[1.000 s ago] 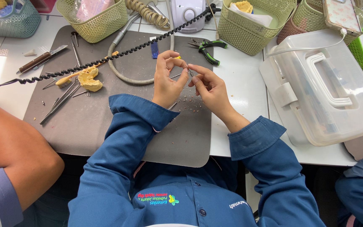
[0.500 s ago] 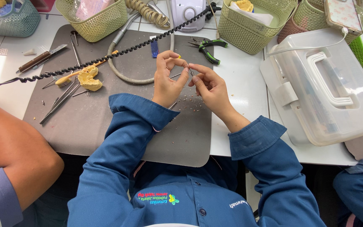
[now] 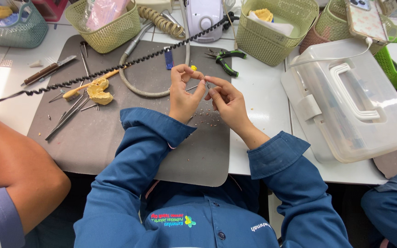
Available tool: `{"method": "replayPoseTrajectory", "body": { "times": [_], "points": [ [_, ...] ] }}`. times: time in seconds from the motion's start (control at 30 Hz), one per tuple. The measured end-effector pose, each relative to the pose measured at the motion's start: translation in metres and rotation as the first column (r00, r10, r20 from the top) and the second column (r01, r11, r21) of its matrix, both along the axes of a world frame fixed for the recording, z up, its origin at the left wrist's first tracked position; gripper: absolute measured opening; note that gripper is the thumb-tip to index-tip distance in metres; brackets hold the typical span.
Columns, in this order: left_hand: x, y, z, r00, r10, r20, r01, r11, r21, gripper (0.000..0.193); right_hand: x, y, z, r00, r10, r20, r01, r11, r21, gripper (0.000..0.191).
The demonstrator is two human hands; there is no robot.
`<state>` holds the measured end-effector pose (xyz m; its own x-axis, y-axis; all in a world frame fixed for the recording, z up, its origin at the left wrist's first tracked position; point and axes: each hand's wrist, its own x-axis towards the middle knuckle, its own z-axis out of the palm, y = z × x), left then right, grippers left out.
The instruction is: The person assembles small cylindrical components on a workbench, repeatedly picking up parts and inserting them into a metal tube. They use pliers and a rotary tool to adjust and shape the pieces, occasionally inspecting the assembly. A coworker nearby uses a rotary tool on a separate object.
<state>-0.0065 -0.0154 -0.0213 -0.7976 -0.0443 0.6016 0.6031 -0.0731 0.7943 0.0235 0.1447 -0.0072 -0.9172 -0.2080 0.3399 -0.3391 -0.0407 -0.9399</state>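
My left hand (image 3: 183,91) and my right hand (image 3: 226,98) meet above the grey work mat (image 3: 116,133), both in blue sleeves. Their fingertips pinch a small thin metal piece (image 3: 206,84) between them; it is too small to tell its shape. A tiny yellow bit (image 3: 193,68) shows at the left fingertips. Reddish crumbs (image 3: 206,118) lie on the mat just under the hands. A yellow dental cast (image 3: 99,91) rests on the mat to the left, next to several thin metal hand tools (image 3: 67,112).
A black coiled cord (image 3: 116,66) crosses the mat; a grey hose (image 3: 136,82) loops behind the hands. Green-handled pliers (image 3: 226,59) lie beyond. A clear plastic case (image 3: 350,101) stands right, green baskets (image 3: 272,32) at the back. Another person's bare arm (image 3: 14,160) is at left, a blue sleeve (image 3: 391,206) at right.
My hands have stayed in place; only the fingers have shifted slightly around the small piece.
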Motion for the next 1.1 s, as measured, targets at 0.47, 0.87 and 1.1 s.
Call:
{"method": "replayPoseTrajectory", "body": {
  "times": [0.47,0.87,1.1],
  "points": [
    [-0.02,-0.014,0.011,0.975,0.003,0.222,0.048,0.973,-0.224,0.036,-0.02,0.013,-0.009,0.993,-0.01,0.116,0.022,0.995,-0.099,0.036],
    [-0.009,-0.031,0.028,0.967,-0.229,-0.112,0.016,0.493,-0.87,0.041,-0.036,0.026,-0.01,0.981,-0.123,0.148,0.144,0.98,-0.14,0.029],
    [0.001,-0.022,0.028,0.97,-0.234,-0.067,0.03,0.387,-0.922,0.049,-0.031,0.028,-0.006,0.973,-0.227,0.052,0.232,0.961,-0.149,0.025]
  ]
}}
